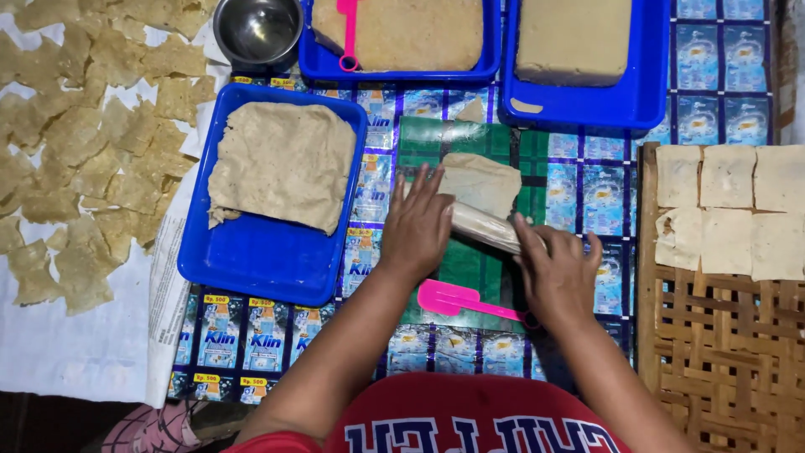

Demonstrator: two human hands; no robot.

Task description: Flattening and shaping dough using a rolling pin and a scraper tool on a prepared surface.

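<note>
Dough sheet [480,183], thin and pale, is laid on the green mat [457,138], its near edge wrapped over a rolling pin [485,228]. Left hand [417,228] is pressed flat on the pin's left end, fingers spread and open, fingertips touching the sheet's left edge. Right hand [555,270] is laid palm-down on the pin's right end, fingers loosely curled over it, not clenched. A pink spatula [465,301] is seen on the mat's near edge, between the wrists and just under the right hand. Left of the mat, close by, a blue tray [260,264] with a larger dough sheet is set; beyond the mat, two more blue trays with dough blocks. Right of the mat, a woven bamboo rack [713,352] holding cut squares is placed. Bare mat is left only beyond the sheet, a narrow strip.
</note>
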